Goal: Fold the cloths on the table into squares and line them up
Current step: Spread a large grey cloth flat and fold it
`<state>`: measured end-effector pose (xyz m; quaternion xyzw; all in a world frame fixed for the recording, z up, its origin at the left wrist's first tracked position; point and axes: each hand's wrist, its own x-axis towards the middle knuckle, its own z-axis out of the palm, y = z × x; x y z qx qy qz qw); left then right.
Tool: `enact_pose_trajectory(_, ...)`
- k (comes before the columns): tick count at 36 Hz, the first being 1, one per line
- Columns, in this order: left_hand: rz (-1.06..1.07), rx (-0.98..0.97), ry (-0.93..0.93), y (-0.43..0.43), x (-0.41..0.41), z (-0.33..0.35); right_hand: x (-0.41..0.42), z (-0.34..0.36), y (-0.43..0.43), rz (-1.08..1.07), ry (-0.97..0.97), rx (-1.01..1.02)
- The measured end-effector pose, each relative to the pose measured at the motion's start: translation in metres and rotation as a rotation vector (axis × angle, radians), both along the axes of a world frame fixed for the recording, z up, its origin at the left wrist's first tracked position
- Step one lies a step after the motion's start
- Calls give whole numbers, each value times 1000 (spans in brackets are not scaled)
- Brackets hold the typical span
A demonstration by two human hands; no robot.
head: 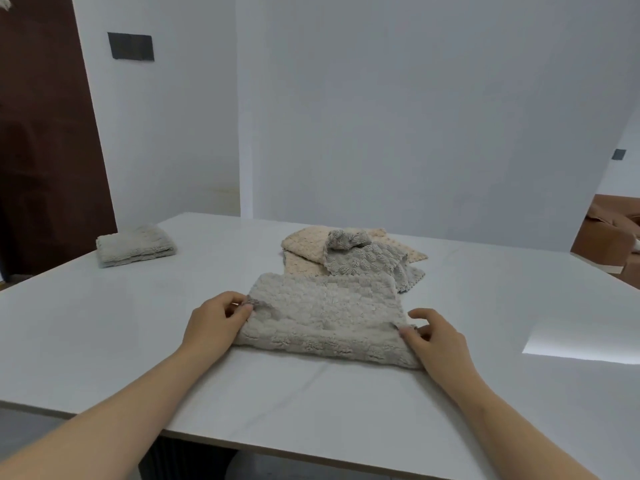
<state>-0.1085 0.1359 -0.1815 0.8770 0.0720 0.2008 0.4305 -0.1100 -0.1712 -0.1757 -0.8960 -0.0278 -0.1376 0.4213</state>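
Observation:
A light grey fluffy cloth [325, 313] lies folded over in front of me on the white table [311, 403]. My left hand [214, 323] pinches its left edge between thumb and fingers. At the cloth's right corner, my right hand [433, 336] pinches the fabric. Behind it lies a loose pile: a darker grey cloth [363, 259] crumpled on top of a beige cloth [304, 247]. A folded light grey cloth [135, 245] sits alone at the table's far left.
White walls stand behind the table. A dark brown door [41, 150] is at the left, and a brown seat [609, 237] shows at the far right. A bright patch of light [581, 341] lies on the table's right side.

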Motion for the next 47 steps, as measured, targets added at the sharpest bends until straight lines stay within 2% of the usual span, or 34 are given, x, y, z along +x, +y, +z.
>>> enact_pose_trajectory(7,99,87,70,-1,18,-3,12,-1,3,66,106,17)
enact_pose_trajectory(10,104,19,-31,-2,18,-1,16,-2,3,58,-3,0)
enact_pose_trajectory(13,114,-35,-178,-4,17,3,23,-1,3,-17,-164,52)
enact_pose_trajectory(15,115,-45,-208,-4,21,4,30,1,6,-37,-222,95)
enact_pose_trajectory(20,60,-27,-20,-2,36,2,45,-1,14,8,-161,32)
enact_pose_trajectory(24,24,82,94,-1,40,1,50,-3,13,36,-75,11)
enact_pose_trajectory(32,-16,192,126,-2,34,1,43,-4,12,27,-66,-26)
enact_pose_trajectory(47,-54,57,200,5,-8,7,14,-2,2,-10,-5,-51)
